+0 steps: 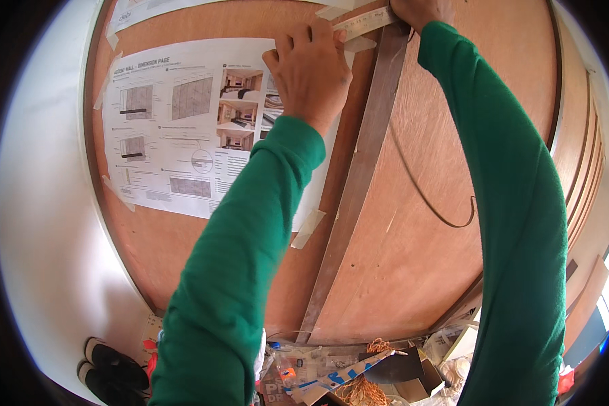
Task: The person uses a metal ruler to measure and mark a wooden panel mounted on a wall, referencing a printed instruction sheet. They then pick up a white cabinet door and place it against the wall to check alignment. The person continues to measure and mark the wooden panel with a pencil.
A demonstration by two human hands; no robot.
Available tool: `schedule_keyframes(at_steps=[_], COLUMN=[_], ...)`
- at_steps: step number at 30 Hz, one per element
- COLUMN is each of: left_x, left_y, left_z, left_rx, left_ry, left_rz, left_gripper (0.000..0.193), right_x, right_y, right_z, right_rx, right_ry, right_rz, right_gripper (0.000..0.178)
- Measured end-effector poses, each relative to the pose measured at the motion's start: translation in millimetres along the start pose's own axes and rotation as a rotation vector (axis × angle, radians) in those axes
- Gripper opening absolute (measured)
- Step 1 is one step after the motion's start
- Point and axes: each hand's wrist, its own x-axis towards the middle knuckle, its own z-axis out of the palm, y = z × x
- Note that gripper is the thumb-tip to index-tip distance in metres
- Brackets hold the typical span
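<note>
Green sleeves take up a big chunk of the view, left one (227, 264) and right one (521, 223), both reaching up a reddish plywood wall (413, 271). What they're working on is a pale strip (367, 24) with faint markings, way up near the top edge, spanning between the hands and crossing the upper end of a dark wooden batten (361, 166). Left hand (314, 74) has its fingers loosely bent in front of a printed sheet (162, 125), one fingertip against the strip's near end; can't tell if that's a real pinch or just a press. Right hand (423, 9) is partly cut off up top, but it looks curled closed around the other end. Tape or ruler? Honestly can't say, though bits of masking tape (309, 229) hold the sheet up. My read: the step in hand is getting that strip stretched and lined up over the batten. Next move, I'd guess, calls for keeping the left end planted while the right hand keeps it straight and flat, without snagging the paper.
</note>
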Motion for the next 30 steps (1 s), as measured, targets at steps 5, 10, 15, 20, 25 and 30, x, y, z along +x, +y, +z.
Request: schedule_keyframes(at_steps=[5, 10, 15, 20, 25, 30], left_x=[-14, -25, -32, -9, 14, 12], left_y=[20, 20, 31, 12, -17, -30], left_z=[15, 21, 4, -23, -37, -37], left_rx=[-0.095, 0.020, 0.001, -0.123, -0.122, -0.195], left_ry=[0.112, 0.177, 0.101, -0.306, -0.480, -0.343], left_rz=[-0.104, -0.086, -0.136, -0.064, -0.013, 0.021], left_gripper=[0.020, 0.021, 0.020, 0.023, 0.028, 0.023], right_x=[5, 13, 2, -11, -3, -13], right_y=[-10, 6, -22, -1, -38, -40], right_z=[-45, -2, -11, 17, -77, -62], right_rx=[0.239, -0.005, 0.491, 0.216, 0.315, 0.496], right_ry=[-0.127, -0.182, 0.014, -0.067, -0.035, -0.064], right_rz=[0.316, 0.079, 0.500, 0.327, 0.419, 0.359], right_gripper=[0.036, 0.051, 0.056, 0.051, 0.062, 0.072])
